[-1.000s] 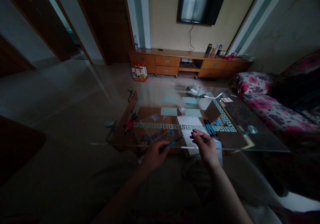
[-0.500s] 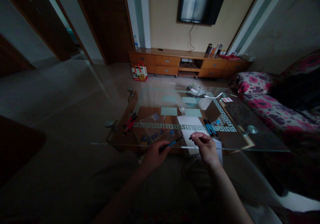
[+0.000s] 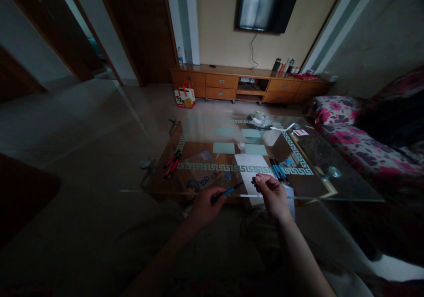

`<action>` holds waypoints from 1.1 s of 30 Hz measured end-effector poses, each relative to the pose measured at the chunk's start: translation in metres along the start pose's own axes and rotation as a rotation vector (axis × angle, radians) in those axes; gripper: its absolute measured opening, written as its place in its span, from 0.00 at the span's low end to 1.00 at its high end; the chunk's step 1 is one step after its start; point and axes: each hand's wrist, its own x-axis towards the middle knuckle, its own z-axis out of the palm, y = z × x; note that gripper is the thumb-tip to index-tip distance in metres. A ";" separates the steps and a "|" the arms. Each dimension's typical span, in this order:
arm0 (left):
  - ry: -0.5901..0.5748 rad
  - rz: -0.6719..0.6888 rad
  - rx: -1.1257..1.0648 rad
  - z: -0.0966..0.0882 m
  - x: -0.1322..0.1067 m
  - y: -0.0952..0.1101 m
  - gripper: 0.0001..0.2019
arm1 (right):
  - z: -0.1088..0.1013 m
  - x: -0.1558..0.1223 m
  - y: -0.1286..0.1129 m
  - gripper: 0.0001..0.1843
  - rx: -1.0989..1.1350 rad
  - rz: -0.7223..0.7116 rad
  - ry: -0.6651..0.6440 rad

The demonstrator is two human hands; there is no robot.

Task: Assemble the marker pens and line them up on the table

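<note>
My left hand (image 3: 209,203) is closed around a blue and black pen (image 3: 228,191), whose dark tip points right and slightly up. Across a small gap, my right hand (image 3: 270,192) pinches a small black piece (image 3: 254,180), which looks like a pen cap. Both hands are over the near edge of a glass table (image 3: 198,192). Just beyond my right hand lie several blue and black pens (image 3: 280,171), next to a white sheet of paper (image 3: 253,162). Several red and black pens (image 3: 172,163) lie on the table's left side.
A crumpled clear plastic bag (image 3: 260,119) and a red and white card (image 3: 300,132) are at the table's far right. Beyond stand a wooden TV cabinet (image 3: 220,81) and a paper bag (image 3: 184,97). A flowered sofa (image 3: 351,140) borders the right side.
The black piece in my right hand has tilted slightly and shifted a little right. My left hand and the blue pen have stayed almost still.
</note>
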 end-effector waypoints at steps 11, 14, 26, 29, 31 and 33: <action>-0.011 0.002 -0.020 0.002 -0.001 -0.001 0.13 | 0.003 0.000 0.003 0.21 0.142 0.136 -0.015; -0.013 0.008 -0.016 0.001 -0.001 -0.001 0.13 | 0.003 0.000 0.003 0.21 0.148 0.144 -0.031; -0.040 0.013 -0.015 0.002 -0.001 -0.001 0.13 | 0.005 -0.002 0.003 0.20 0.135 0.150 -0.104; -0.044 0.011 -0.021 0.002 0.000 0.000 0.13 | 0.006 -0.002 0.003 0.18 0.132 0.151 -0.119; -0.043 0.011 -0.022 0.002 -0.001 0.001 0.13 | 0.007 -0.003 0.002 0.18 0.124 0.151 -0.127; -0.046 0.013 -0.017 0.002 -0.001 0.001 0.13 | 0.008 -0.003 0.001 0.18 0.113 0.156 -0.139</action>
